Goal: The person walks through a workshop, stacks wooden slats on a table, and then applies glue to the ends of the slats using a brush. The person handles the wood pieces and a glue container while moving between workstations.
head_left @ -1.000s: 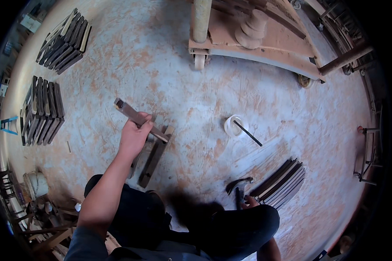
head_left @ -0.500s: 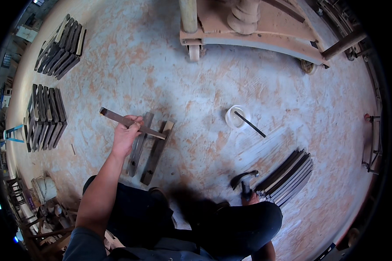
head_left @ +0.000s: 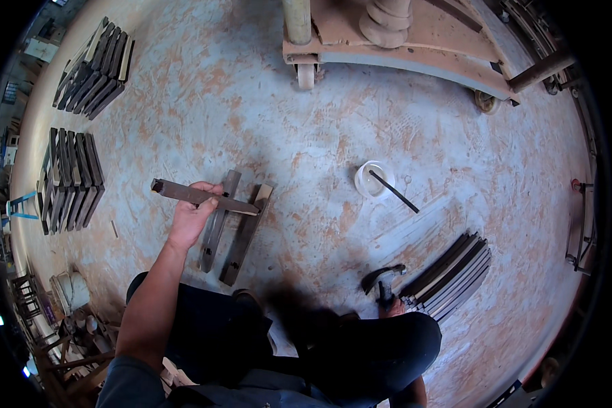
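Observation:
My left hand point(head_left: 189, 219) grips a dark wooden bar point(head_left: 172, 189) around its middle. The bar lies crosswise over two wooden pieces on the floor, a left one point(head_left: 213, 238) and a right one point(head_left: 238, 255). Its right end meets the top part of the right piece; whether it is seated in it I cannot tell. A notch shows in its free left end. Beside my right knee, my right hand point(head_left: 392, 310) is closed on the handle of a hammer point(head_left: 387, 279), its head near the floor. My knee hides part of that hand.
Several thin curved slats point(head_left: 449, 275) lie bundled right of the hammer. A white tub point(head_left: 362, 187) with a dark stick point(head_left: 396, 192) in it stands ahead of them. Assembled frames are stacked far left point(head_left: 95, 68) and left point(head_left: 71, 180). A wheeled wooden cart point(head_left: 401, 60) stands ahead.
The bar in my left hand has turned slightly, so its notched left end shows more, and that end has shifted a little left. My right hand stays on the hammer.

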Tool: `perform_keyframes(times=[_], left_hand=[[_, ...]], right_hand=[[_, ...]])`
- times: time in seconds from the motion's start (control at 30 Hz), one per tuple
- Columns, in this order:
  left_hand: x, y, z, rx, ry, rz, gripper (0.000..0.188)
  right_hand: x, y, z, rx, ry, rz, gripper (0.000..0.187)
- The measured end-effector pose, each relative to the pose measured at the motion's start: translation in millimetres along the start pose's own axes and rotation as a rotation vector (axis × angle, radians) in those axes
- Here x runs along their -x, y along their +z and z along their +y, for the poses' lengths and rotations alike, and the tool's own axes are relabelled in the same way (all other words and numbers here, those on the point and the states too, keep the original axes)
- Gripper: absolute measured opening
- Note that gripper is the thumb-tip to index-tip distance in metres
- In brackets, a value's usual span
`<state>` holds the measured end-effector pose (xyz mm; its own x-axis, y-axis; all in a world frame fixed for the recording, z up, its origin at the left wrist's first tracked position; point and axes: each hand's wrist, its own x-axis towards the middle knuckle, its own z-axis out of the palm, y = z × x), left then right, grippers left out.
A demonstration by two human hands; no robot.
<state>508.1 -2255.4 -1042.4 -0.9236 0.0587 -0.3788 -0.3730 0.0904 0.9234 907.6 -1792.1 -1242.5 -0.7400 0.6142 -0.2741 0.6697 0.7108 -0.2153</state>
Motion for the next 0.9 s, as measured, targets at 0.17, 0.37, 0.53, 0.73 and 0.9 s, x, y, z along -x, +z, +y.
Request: perform_keyframes(times=[0.17,0.37,0.53,0.73,0.9], left_hand=[[2.1,-5.9,1.2,0.023,-0.034,-0.003,0.026],[7.2,-7.0,-2.3,-0.021,-0.016,0.035,0.027],[27.3,21.6,-1.5,-0.167,0.079,0.098,0.027],[36.6,48.9,-3.8,-0.173,0.138,0.100,0.029],[39.9,57.5,-12.6,-0.196,0.260,0.075,0.029]], right_hand=[[3.4,0.8,-13.7,0.058,0.057,0.081,0.038],[16.3,9.9,-3.7,-0.051,0.205,-0.019,0.035],[21.8,-3.8,-4.1,-0.167,0.381,-0.154,0.030],[0.2,-102.7,-50.5,-0.599,0.426,-0.250,0.026],[-61.3,-259.2,-129.7,-0.766,0.041,-0.325,0.017]])
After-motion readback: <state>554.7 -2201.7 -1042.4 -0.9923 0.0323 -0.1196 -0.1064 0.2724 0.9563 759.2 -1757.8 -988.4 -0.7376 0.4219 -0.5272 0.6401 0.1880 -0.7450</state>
